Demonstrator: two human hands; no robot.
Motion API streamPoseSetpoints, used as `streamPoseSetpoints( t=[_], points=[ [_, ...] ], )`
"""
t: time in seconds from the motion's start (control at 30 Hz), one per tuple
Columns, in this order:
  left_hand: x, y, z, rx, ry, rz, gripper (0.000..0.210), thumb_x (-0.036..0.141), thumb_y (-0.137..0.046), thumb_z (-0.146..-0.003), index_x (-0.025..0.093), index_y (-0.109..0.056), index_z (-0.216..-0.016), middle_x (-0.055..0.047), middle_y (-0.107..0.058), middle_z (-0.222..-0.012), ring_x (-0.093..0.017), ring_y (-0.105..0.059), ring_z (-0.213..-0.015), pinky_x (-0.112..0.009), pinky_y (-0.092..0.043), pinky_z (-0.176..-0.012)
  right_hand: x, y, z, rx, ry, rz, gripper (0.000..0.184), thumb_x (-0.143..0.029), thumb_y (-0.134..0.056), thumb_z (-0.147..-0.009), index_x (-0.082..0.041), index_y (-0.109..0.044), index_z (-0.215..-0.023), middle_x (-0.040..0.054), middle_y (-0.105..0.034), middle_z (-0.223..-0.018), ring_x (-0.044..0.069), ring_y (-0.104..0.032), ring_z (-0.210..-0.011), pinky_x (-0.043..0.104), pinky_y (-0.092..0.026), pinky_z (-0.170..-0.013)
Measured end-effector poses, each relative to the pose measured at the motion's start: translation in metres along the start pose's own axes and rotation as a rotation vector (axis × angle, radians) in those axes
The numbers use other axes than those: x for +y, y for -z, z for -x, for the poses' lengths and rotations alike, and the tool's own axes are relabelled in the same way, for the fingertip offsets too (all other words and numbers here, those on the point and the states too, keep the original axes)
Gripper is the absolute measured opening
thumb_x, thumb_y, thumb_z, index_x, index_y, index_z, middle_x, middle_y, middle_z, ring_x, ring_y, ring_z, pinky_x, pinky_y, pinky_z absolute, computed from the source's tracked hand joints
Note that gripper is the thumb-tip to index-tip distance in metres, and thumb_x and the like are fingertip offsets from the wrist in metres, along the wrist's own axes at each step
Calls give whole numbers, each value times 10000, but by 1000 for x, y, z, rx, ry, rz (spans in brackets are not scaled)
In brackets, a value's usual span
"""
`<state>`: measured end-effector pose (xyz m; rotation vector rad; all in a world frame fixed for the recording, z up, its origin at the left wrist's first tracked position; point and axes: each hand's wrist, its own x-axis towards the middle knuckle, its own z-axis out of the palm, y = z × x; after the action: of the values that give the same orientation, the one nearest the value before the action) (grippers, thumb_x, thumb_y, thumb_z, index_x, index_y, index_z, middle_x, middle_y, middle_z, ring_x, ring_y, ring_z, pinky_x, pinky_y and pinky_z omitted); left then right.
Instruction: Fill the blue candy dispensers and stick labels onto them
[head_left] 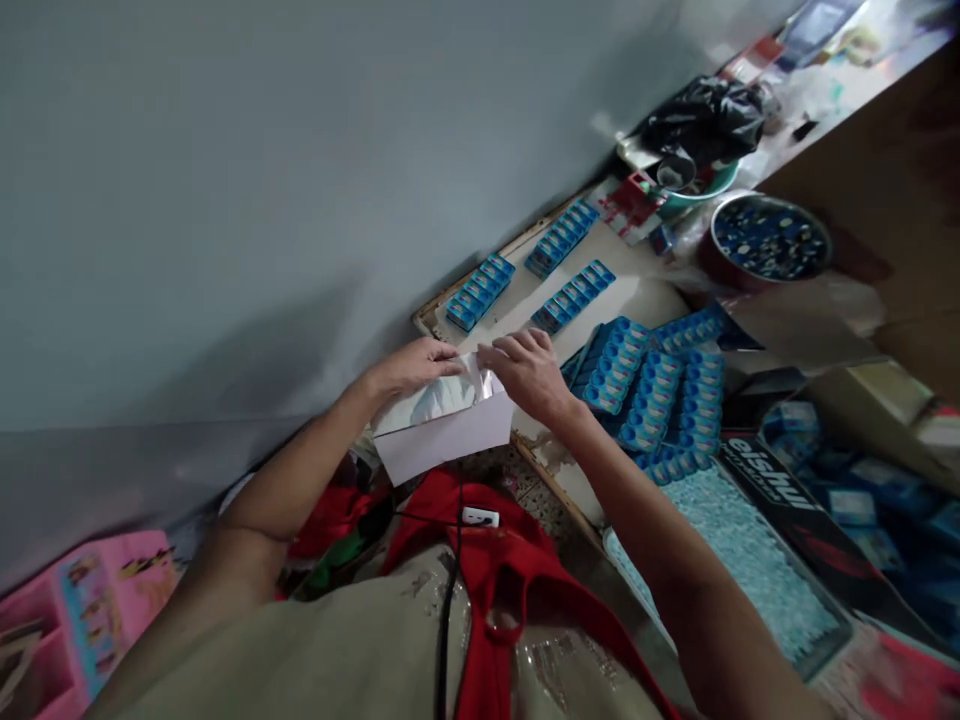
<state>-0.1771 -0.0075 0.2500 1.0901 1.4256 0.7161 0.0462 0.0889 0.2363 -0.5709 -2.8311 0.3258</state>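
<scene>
A white cardboard box [457,437] sits tilted in front of my body, its top open and shiny clear plastic [444,396] showing inside. My left hand [415,367] grips the box's far left edge, fingers bent over the rim. At the far right corner, my right hand [529,372] has its fingers curled on the box and the plastic there; its fingertips are partly hidden. Just beyond my hands, rows of small blue boxes [480,291] stand on a pale worn table [517,300].
Stacked blue packs [652,390] lie to the right of my right arm. Near them is a tray of small light-blue pieces [742,550]. A round tub [770,240] holds dark blue bits. A black plastic bag [697,120] sits farther back. A pink organizer [112,610] is at lower left.
</scene>
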Motion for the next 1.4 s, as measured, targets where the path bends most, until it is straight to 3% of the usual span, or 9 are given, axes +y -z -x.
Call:
streamPoseSetpoints(
  t=[0.17,0.3,0.47,0.6,0.73,0.87,1.2,1.3,1.4],
  points=[
    [-4,5,-24,-165,27,68,152,308,-741,-778,159,-771,-795,-7,-698,-744,-155,-610,-684,-226,-451,-630,-4,-17,20,41,-46,-49,366,-187,-410,-1082,-237,-674,-1330,82,-716,-1317,231,-619,-1228,554,-205,-1274],
    [-4,12,-39,-215,37,24,106,254,-769,-765,148,-759,-762,3,-693,-716,-153,-618,-696,-223,-472,-669,-4,-24,24,164,-256,-155,319,-270,-465,-1070,-243,-681,-1302,97,-684,-1365,264,-566,-1338,565,-251,-1271],
    [-7,23,-51,-122,71,114,190,309,-790,-793,135,-713,-801,4,-658,-691,-147,-614,-646,-237,-490,-641,5,-24,36,439,-700,-298,557,-488,-544,-1011,-169,-496,-1465,200,-561,-1416,326,-517,-1334,547,-452,-1115],
    [-15,14,-52,86,100,284,278,400,-790,-792,149,-674,-825,12,-649,-700,-136,-613,-628,-232,-492,-616,-14,-26,53,486,-881,-411,379,-542,-557,-991,-182,-636,-1080,115,-652,-1014,255,-611,-975,418,-527,-895],
    [-17,-18,-40,410,70,579,415,450,-860,-686,158,-682,-922,-20,-729,-803,-164,-661,-699,-265,-541,-667,-46,-38,44,372,-898,-868,383,-571,-571,-978,-193,-626,-982,25,-631,-820,171,-581,-739,295,-480,-674],
    [-12,-46,-21,589,30,736,489,434,-882,-670,184,-694,-1045,-46,-776,-974,-181,-705,-792,-265,-557,-673,-52,-41,19,431,-854,-874,482,-585,-659,-919,-199,-615,-1204,58,-675,-977,193,-622,-857,314,-493,-756],
    [-32,-105,-27,575,66,896,563,462,-925,-652,212,-690,-1098,-61,-779,-1134,-234,-724,-1046,-334,-596,-882,20,-15,8,112,-593,-890,299,-461,-660,-931,-217,-707,-1098,9,-698,-806,177,-627,-730,285,-442,-686],
    [-29,-112,-24,574,53,741,624,567,-845,-761,210,-639,-1229,-111,-740,-1238,-267,-704,-1132,-395,-575,-977,26,-13,4,65,-587,-813,205,-359,-599,-951,-208,-729,-999,21,-713,-807,174,-613,-731,282,-422,-694],
    [-15,-86,-20,780,-80,191,734,622,-755,-854,215,-526,-1420,-179,-600,-1460,-322,-577,-1359,-465,-478,-1130,33,-11,1,-1,-591,-790,213,-305,-553,-963,-202,-738,-934,30,-736,-826,177,-622,-747,276,-418,-694]
  ],
)
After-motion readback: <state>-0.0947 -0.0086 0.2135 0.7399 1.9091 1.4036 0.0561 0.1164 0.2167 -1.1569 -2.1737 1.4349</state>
